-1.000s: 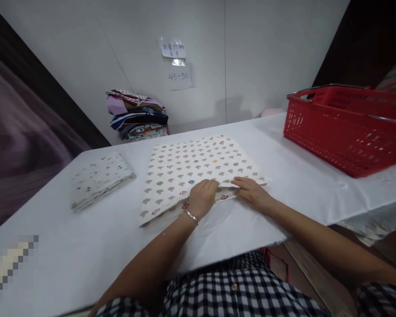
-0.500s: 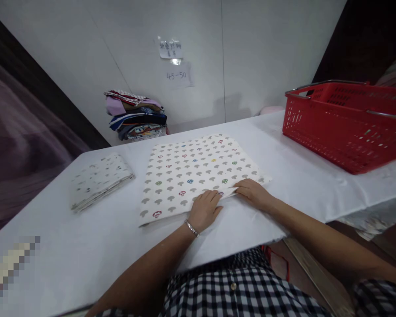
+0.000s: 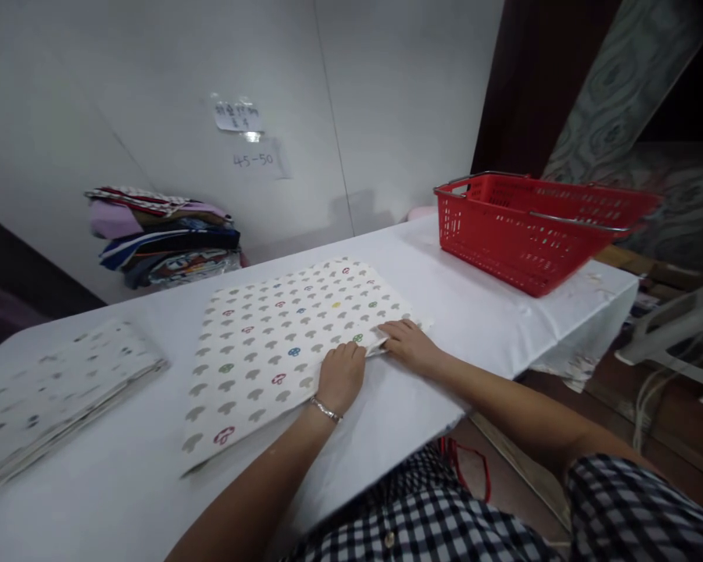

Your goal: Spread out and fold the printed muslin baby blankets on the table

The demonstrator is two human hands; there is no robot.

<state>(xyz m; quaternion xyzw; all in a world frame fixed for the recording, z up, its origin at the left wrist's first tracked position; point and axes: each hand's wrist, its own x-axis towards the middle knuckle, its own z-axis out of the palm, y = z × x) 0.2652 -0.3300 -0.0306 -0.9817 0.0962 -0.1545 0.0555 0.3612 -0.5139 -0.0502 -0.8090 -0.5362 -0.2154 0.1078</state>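
Keep flat the mushroom-print cloth (image 3: pixel 287 328) lying on the table (image 3: pixel 462 304), grasped toward four o'clock by left hand (image 3: pixel 340 378) and right hand (image 3: pixel 410 347). Best tension its near edge evenly against puckers, clear of the red basket (image 3: pixel 497 238) at two o'clock.

A white cloth (image 3: pixel 287 328) printed with grey and coloured mushrooms lies flat mid-frame, 1 corner pointing toward the lower left.

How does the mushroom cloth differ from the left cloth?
The mushroom cloth has mushrooms in rows; the left cloth has scattered spots. The left hand and right hand touch the mushroom cloth, neither the left cloth. Both are pale and lie on the table.
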